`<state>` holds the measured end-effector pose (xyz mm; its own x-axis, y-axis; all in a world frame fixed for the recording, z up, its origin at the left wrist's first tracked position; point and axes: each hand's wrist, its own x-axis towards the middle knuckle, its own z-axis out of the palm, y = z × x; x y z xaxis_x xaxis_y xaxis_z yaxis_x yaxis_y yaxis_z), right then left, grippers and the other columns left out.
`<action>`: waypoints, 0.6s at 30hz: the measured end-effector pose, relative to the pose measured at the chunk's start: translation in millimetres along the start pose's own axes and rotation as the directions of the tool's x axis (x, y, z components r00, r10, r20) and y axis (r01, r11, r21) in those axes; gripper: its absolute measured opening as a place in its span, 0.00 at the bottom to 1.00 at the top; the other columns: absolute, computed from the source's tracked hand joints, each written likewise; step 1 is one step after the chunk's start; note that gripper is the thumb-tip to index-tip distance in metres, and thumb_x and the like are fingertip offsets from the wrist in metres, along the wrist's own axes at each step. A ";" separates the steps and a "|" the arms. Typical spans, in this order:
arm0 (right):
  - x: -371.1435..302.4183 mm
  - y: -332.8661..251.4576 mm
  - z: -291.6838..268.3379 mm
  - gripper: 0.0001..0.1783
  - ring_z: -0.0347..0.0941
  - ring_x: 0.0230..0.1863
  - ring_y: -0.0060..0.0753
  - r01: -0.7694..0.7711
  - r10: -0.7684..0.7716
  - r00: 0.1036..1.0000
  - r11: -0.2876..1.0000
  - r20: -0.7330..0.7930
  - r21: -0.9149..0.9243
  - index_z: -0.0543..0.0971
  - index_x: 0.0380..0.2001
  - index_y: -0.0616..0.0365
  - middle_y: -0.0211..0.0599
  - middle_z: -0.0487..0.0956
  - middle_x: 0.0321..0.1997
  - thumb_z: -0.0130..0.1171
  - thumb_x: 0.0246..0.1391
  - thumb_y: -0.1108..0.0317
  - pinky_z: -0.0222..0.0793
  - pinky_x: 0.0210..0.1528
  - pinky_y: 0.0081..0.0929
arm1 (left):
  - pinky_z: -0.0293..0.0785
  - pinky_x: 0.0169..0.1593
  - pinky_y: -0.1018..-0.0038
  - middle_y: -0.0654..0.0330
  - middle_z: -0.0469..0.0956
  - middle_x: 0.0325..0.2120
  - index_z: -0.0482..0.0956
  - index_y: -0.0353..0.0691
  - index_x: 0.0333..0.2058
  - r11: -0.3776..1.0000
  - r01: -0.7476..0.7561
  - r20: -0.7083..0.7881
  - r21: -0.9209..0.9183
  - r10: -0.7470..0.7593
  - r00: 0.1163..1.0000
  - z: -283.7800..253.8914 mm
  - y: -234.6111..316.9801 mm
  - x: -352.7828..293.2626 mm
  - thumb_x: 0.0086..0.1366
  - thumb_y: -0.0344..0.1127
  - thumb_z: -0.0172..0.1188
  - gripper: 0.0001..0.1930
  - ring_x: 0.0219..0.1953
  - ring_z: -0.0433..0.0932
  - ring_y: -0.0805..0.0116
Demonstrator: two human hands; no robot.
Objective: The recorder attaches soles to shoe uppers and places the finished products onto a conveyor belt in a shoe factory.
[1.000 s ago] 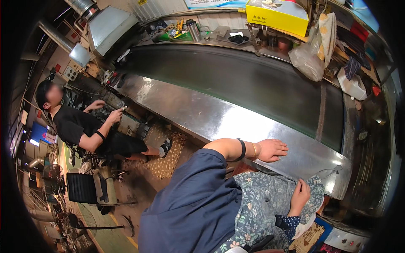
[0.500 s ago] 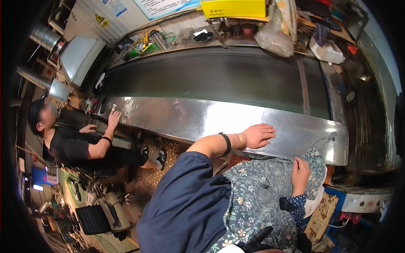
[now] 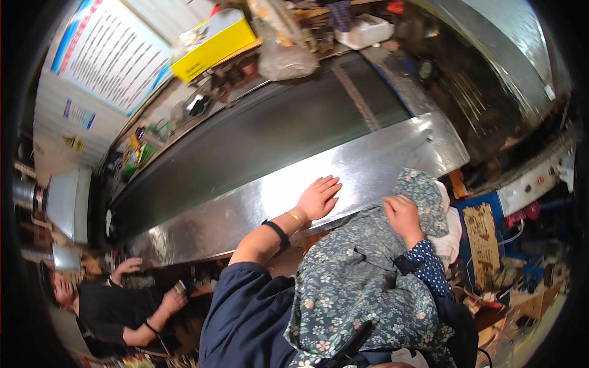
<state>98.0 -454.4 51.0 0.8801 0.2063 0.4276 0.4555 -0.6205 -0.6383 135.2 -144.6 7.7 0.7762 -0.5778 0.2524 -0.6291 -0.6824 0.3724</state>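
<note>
My left hand (image 3: 319, 198) lies palm down on the shiny metal ledge (image 3: 245, 216), open, with its fingers stretched out and nothing in them. A dark band and a gold-coloured bracelet circle that wrist. Just right of it, over the floral apron (image 3: 350, 264) on my lap, my right hand (image 3: 403, 218) is loosely closed, its fingers curled inward. I see no object in it. Beyond the ledge runs a wide dark conveyor belt (image 3: 257, 141) with a brownish seam strip (image 3: 356, 98) across it.
At lower left, another person (image 3: 110, 306) in black holds a small pale-ended thing (image 3: 180, 286). Behind the belt are a yellow box (image 3: 211, 46), a clear plastic bag (image 3: 288, 60) and a white tray (image 3: 368, 32). A blue-framed machine (image 3: 485, 239) stands at right.
My view has turned, so the belt now slants up to the right. My right hand has lifted toward the ledge's edge. The other person has drawn the held thing back from the ledge.
</note>
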 end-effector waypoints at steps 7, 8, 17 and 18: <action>-1.4 1.6 -3.1 0.06 0.78 0.36 0.47 -0.004 0.002 1.000 0.999 0.028 0.050 0.82 0.34 0.60 0.42 0.83 0.34 0.60 0.52 0.72 0.74 0.39 0.37 | 0.60 0.66 0.57 0.52 0.70 0.59 0.74 0.41 0.56 1.000 0.014 0.040 0.011 -0.014 0.999 -4.7 5.3 4.4 0.64 0.39 0.56 0.22 0.64 0.65 0.51; -1.5 1.7 -3.3 0.07 0.78 0.37 0.47 -0.008 0.006 1.000 0.998 0.029 0.064 0.82 0.34 0.60 0.42 0.83 0.34 0.60 0.52 0.72 0.74 0.39 0.37 | 0.60 0.66 0.57 0.52 0.70 0.59 0.74 0.41 0.56 1.000 0.003 0.041 0.007 -0.003 0.999 -5.0 5.7 4.9 0.64 0.39 0.56 0.22 0.64 0.65 0.51; 0.9 3.1 -5.0 0.06 0.78 0.37 0.47 -0.036 0.035 0.999 0.997 0.012 0.073 0.82 0.32 0.59 0.42 0.83 0.33 0.59 0.54 0.70 0.74 0.40 0.38 | 0.62 0.65 0.57 0.51 0.71 0.59 0.75 0.40 0.55 0.999 0.011 0.042 0.033 -0.012 0.999 -5.4 8.2 6.1 0.62 0.38 0.57 0.22 0.63 0.66 0.50; 1.8 3.5 -5.1 0.06 0.78 0.37 0.47 -0.037 0.037 0.999 0.997 0.012 0.069 0.82 0.32 0.59 0.42 0.83 0.33 0.59 0.54 0.70 0.74 0.40 0.38 | 0.62 0.65 0.57 0.51 0.71 0.59 0.75 0.40 0.55 1.000 0.008 0.044 0.017 -0.009 0.999 -5.4 8.2 6.2 0.62 0.38 0.57 0.22 0.63 0.66 0.50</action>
<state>100.5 -460.0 52.9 0.8978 0.1927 0.3959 0.4304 -0.5743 -0.6964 135.1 -151.3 17.1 0.7791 -0.5910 0.2091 -0.6233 -0.6947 0.3589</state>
